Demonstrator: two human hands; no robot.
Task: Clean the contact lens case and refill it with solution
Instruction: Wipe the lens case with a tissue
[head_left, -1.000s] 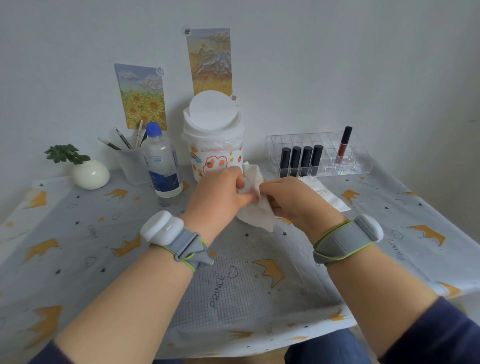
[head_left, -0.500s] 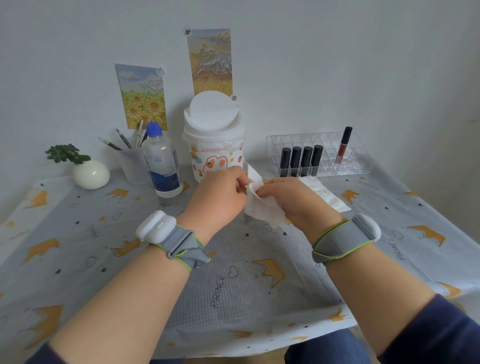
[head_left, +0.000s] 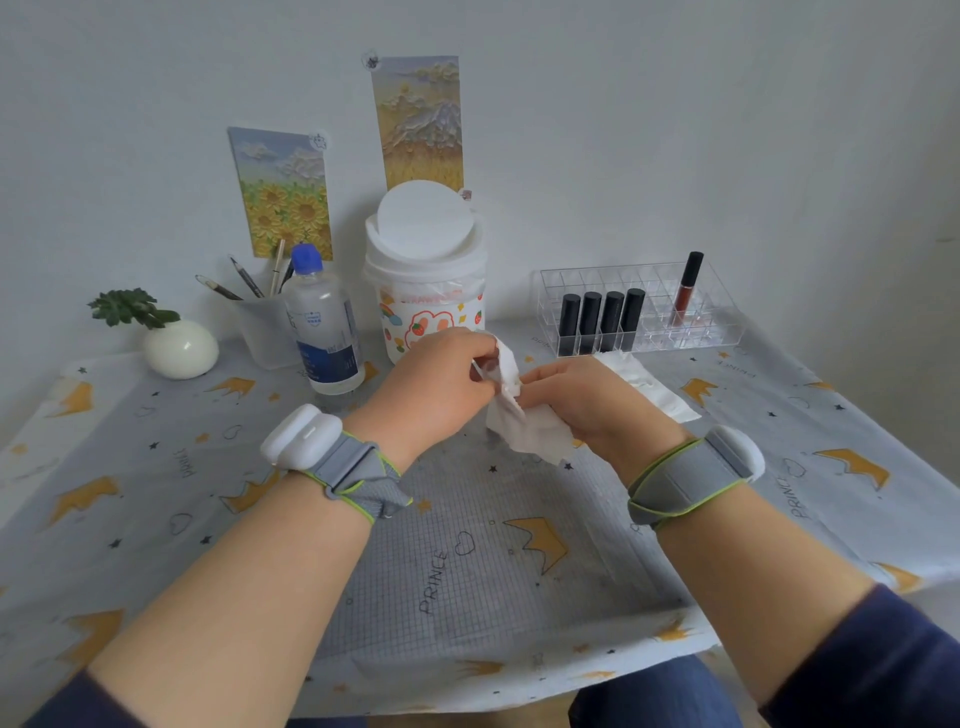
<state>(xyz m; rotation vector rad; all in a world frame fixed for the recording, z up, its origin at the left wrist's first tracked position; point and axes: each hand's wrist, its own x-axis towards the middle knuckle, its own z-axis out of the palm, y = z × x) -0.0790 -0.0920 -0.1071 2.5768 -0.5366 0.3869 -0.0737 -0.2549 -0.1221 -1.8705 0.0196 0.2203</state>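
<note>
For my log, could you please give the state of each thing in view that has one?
solution bottle: upright, blue cap on.
bin: lid shut.
tissue: crumpled between both hands.
left hand: pinches tissue.
right hand: grips tissue.
lipsticks: upright, capped.

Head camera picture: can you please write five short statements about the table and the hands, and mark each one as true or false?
1. The left hand and the right hand hold a white tissue between them. True.
2. The solution bottle has its blue cap off. False: the cap is on the bottle.
3. Four black tubes stand in the clear organizer. True.
4. The white bin lies on its side. False: it stands upright with its lid on top.
5. The solution bottle stands to the right of the bin. False: it stands to the left of it.
</note>
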